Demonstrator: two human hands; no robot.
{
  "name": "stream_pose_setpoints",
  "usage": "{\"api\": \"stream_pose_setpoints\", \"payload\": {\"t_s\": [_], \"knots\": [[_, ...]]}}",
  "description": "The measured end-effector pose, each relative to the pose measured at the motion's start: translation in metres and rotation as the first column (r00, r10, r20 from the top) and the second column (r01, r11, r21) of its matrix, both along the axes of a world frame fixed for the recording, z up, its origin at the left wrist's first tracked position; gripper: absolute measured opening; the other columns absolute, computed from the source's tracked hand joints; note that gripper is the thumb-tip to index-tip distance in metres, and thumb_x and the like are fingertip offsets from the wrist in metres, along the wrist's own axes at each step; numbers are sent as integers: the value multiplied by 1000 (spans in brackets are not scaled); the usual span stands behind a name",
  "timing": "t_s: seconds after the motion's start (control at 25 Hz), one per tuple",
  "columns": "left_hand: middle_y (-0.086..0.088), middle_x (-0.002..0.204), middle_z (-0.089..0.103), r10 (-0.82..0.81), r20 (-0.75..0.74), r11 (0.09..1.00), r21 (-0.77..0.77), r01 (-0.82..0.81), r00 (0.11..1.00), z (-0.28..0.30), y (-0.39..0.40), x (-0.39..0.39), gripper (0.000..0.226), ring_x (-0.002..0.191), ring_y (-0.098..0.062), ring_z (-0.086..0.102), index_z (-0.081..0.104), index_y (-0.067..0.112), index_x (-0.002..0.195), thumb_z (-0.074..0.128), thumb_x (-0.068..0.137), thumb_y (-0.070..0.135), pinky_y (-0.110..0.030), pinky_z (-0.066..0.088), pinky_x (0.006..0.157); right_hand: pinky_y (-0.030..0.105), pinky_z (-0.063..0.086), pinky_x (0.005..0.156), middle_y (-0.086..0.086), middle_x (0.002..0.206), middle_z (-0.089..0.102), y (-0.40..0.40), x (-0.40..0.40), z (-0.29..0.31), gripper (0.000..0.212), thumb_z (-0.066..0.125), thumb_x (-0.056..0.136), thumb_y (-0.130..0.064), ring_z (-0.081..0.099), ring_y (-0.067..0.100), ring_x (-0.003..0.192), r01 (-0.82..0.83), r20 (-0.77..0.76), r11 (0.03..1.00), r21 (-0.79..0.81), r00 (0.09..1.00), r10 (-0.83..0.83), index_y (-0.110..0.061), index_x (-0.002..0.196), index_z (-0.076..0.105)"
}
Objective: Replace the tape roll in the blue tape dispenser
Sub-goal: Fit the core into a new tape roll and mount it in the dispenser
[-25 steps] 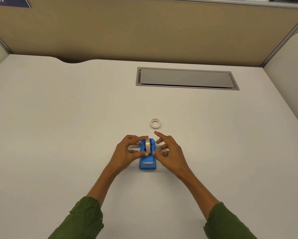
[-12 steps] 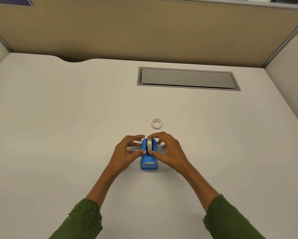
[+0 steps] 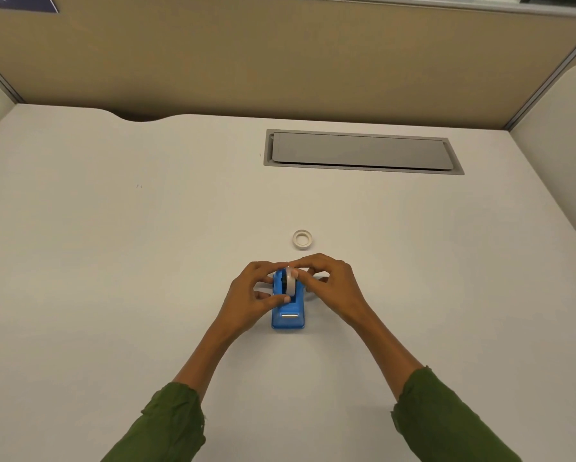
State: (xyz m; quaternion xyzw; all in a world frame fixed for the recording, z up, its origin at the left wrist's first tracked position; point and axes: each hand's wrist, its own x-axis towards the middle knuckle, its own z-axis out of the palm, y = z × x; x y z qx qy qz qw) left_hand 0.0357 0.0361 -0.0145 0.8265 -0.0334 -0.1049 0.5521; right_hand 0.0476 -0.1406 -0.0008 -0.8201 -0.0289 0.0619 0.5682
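Note:
The blue tape dispenser (image 3: 288, 313) stands on the white desk (image 3: 113, 261), its cutter end toward me. A whitish tape roll (image 3: 291, 282) sits upright in its cradle. My left hand (image 3: 250, 295) holds the dispenser's left side, thumb on the body below the roll and fingers curled over the top. My right hand (image 3: 330, 285) pinches the roll at its top from the right. A second, smaller whitish ring (image 3: 302, 239), lying flat, rests on the desk just beyond the hands.
A grey cable hatch (image 3: 363, 151) is set into the desk at the back. Tan partition walls (image 3: 280, 61) close the desk at the rear and sides.
My right hand has closed in from spread fingers beside the dispenser to a pinch on the top of the roll. The left hand has stayed on the dispenser.

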Motion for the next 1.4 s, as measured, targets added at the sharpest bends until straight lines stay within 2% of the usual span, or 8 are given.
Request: {"api": "stream_pose_setpoints", "payload": {"t_s": [0.24,0.44,0.52,0.72,0.96,1.12,1.24,1.4], "knots": [[3,118,52,-14,-31,1000,9,14,999,1,1,0,52,97,-14,57,55,25,122,74,73,28,-14,50,68,15,50,66,-13,102,63,-2,0,3,41,83,65,-25,60,10,80,-121,-27,985,-122,993,119,-30,100,62],[-2,123,53,-26,-49,1000,-5,26,998,4,3,0,48,103,-16,56,56,24,123,71,77,23,-17,49,76,12,49,67,-10,96,70,-1,5,5,24,78,71,-29,63,7,75,-45,-76,996,-80,996,39,-25,93,69],[-1,123,52,-30,-46,1000,-3,30,998,4,3,-1,49,103,-15,56,56,25,123,71,77,22,-16,49,75,18,53,68,-8,94,71,-1,8,7,18,75,75,-32,66,8,78,-28,-101,998,-50,995,23,-23,91,71],[0,122,53,-21,-54,1000,-18,20,998,4,3,-1,49,103,-16,57,56,25,123,72,77,24,-15,49,74,15,53,56,3,83,71,3,13,10,20,72,79,-27,66,11,61,18,-176,999,29,984,-13,-13,93,72],[3,119,54,0,-46,1000,-21,-1,999,2,3,1,43,97,-11,58,56,30,119,70,78,30,-13,48,69,26,55,73,-6,104,70,-2,6,8,32,78,73,-19,62,14,78,-104,-139,993,47,984,110,-25,103,69],[8,116,53,21,-46,999,-39,-23,999,3,3,-1,47,93,-5,58,53,37,116,73,74,29,-11,50,63,29,57,69,-3,97,72,0,7,4,23,78,73,-24,65,17,79,-32,-145,997,64,989,41,-24,95,72],[6,117,53,10,-41,998,-53,-13,999,3,2,-2,54,94,-4,58,52,38,117,77,71,26,-10,52,65,19,54,57,-4,85,73,2,9,4,11,76,75,-22,66,9,69,20,-176,989,146,984,7,-22,86,74],[1,120,53,15,-51,1000,-15,-16,999,2,0,0,57,94,-11,57,54,27,123,77,71,25,-15,52,69,29,58,64,8,83,73,6,13,1,15,75,77,-21,67,21,74,97,-230,982,163,971,-58,-11,88,74]]}}
